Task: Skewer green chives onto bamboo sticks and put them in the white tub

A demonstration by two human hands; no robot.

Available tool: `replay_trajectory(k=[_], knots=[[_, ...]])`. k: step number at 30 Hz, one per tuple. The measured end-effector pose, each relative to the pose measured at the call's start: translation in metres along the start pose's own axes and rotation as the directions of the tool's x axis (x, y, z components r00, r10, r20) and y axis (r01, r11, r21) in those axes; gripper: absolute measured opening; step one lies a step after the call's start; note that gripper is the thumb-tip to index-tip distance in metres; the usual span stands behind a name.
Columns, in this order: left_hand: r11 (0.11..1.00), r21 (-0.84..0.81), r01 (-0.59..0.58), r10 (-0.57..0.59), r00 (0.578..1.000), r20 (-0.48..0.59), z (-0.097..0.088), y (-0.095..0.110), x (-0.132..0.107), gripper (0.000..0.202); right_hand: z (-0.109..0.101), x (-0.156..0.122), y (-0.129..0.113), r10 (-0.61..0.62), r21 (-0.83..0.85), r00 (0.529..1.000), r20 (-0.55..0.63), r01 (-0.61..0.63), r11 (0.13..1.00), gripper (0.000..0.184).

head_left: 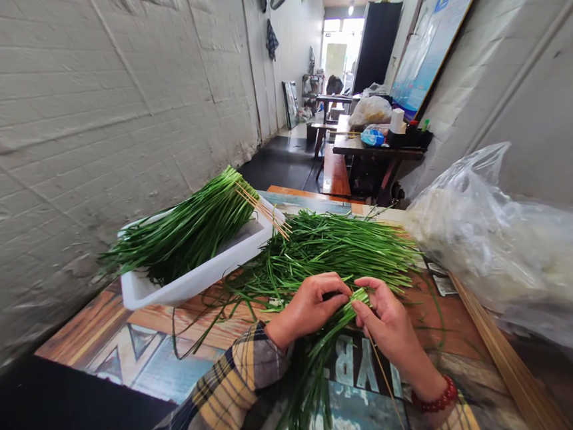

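My left hand point(310, 305) and my right hand point(386, 319) are both closed on a small bunch of green chives point(323, 352) that trails toward me over the table. A thin bamboo skewer point(384, 380) runs from my right hand's fingers down past the wrist. Just beyond my hands lies a loose pile of chives point(329, 248). A white tray point(192, 283) at the left holds skewered chive bundles point(187, 230) with their stick ends pointing right.
A painted wooden table point(142, 341) carries everything. A bundle of bamboo skewers point(504, 356) lies along its right side below a large clear plastic bag point(510, 249). A white brick wall point(83, 126) stands at the left. Farther tables point(375, 143) fill the corridor.
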State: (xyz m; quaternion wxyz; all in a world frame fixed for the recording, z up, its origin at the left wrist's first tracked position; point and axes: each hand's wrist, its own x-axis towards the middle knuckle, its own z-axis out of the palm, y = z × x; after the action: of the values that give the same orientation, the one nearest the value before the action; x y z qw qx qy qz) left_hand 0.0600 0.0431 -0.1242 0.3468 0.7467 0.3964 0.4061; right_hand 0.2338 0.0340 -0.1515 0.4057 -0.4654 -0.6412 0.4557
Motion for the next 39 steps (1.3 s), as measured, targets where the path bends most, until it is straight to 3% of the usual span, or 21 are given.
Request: replay_trajectory(k=[5, 10, 14, 19, 24, 30, 35, 39], knots=[[0.998, 0.064, 0.017, -0.016, 1.0, -0.013, -0.004, -0.001, 0.0, 0.017, 0.0, 0.002, 0.002, 0.016, 0.002, 1.0, 0.013, -0.016, 1.0, 0.033], [0.946, 0.324, 0.028, 0.007, 0.994, -0.107, -0.008, -0.009, 0.001, 0.018, 0.001, 0.001, 0.002, 0.054, 0.007, 0.998, 0.012, -0.054, 0.999, 0.035], [0.835, 0.549, 0.039, -0.028, 0.999, -0.03, -0.006, -0.019, 0.002, 0.016, 0.003, 0.0, -0.001, 0.053, -0.008, 0.998, 0.015, -0.053, 0.999, 0.034], [0.743, 0.668, 0.042, -0.062, 0.998, 0.006, -0.005, -0.025, 0.002, 0.011, 0.003, 0.001, -0.001, 0.028, -0.038, 0.999, 0.021, -0.027, 0.999, 0.032], [0.748, 0.663, 0.031, 0.01, 0.998, -0.058, -0.006, -0.024, 0.001, 0.022, 0.003, 0.002, 0.004, 0.032, -0.024, 0.999, 0.008, -0.032, 0.999, 0.035], [0.816, 0.575, 0.066, 0.015, 0.991, -0.135, -0.006, -0.022, 0.003, 0.018, 0.003, 0.003, 0.006, 0.08, 0.011, 0.996, 0.028, -0.08, 0.997, 0.044], [0.861, 0.504, 0.065, -0.023, 0.996, -0.089, -0.005, -0.02, 0.002, 0.016, 0.002, 0.003, 0.005, 0.083, 0.011, 0.996, 0.041, -0.083, 0.996, 0.044], [0.838, 0.543, 0.058, -0.04, 0.998, -0.046, -0.004, -0.021, 0.001, 0.013, 0.002, 0.003, 0.004, 0.079, 0.012, 0.996, 0.052, -0.08, 0.997, 0.043]])
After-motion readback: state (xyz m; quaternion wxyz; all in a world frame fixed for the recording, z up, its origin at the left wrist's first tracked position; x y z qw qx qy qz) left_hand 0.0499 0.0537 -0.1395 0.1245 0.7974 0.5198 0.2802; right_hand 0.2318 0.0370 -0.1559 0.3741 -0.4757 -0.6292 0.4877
